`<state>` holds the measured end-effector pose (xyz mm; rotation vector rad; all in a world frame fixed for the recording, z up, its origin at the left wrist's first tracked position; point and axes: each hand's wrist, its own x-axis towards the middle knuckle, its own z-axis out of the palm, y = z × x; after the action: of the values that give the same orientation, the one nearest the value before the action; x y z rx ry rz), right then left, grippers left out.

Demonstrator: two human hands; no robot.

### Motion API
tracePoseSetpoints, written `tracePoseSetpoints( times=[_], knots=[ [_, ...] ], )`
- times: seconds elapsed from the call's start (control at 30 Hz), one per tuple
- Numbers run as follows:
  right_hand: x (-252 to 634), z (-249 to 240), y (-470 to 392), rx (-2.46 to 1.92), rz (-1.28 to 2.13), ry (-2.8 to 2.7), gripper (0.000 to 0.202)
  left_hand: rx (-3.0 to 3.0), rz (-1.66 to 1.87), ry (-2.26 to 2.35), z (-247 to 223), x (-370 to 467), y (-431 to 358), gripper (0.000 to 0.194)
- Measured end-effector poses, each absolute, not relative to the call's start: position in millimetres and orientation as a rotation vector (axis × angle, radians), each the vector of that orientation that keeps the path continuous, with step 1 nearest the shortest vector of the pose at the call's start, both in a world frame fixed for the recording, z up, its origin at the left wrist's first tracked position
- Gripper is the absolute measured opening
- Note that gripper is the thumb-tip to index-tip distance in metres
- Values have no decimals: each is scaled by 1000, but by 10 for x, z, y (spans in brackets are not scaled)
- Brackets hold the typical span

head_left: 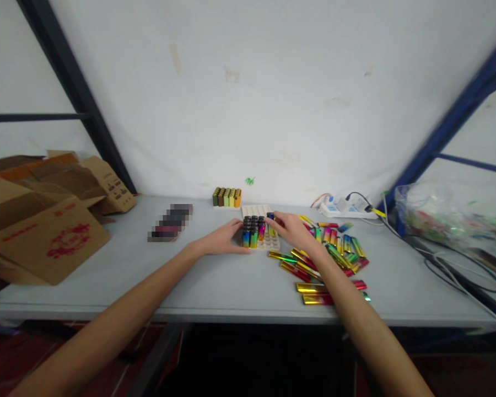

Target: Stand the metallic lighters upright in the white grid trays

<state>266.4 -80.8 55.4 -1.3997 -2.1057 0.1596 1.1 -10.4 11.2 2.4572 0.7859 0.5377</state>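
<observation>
Forearms (128,309) cross the worktop's (215,281) front edge; half-open left hand (224,240) curves round lighters (249,238); right hand (293,229) pinches another lighter (271,229), probably light, stiff, slick, best held mid-body.

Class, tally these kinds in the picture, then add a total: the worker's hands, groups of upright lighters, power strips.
Left hand and right hand: 2
Rear lighter group and front lighter group: 2
Power strip: 1
Total: 5
</observation>
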Motion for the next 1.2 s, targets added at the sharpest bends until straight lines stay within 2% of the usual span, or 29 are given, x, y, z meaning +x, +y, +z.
tracePoseSetpoints(
  times=[0.3,0.57,0.73,0.93,1.03,1.2],
  knots=[
    [2737,513,-817,-1298,573,-2179,47,2484,545,765,106,8,-95,85],
    [2647,560,-876,-1317,307,-2379,29,2472,559,773,85,11,-99,87],
    [2592,521,-868,-1424,162,-2405,27,2500,565,749,85,14,-84,89],
    [2601,639,-902,-1417,247,-2352,51,2495,554,787,81,20,-78,93],
    [2618,791,-890,-1509,110,-2200,62,2493,552,781,86,19,-85,91],
    [2705,1087,-838,-1452,-24,-2001,70,2493,525,798,115,14,-103,93]
  ],
)
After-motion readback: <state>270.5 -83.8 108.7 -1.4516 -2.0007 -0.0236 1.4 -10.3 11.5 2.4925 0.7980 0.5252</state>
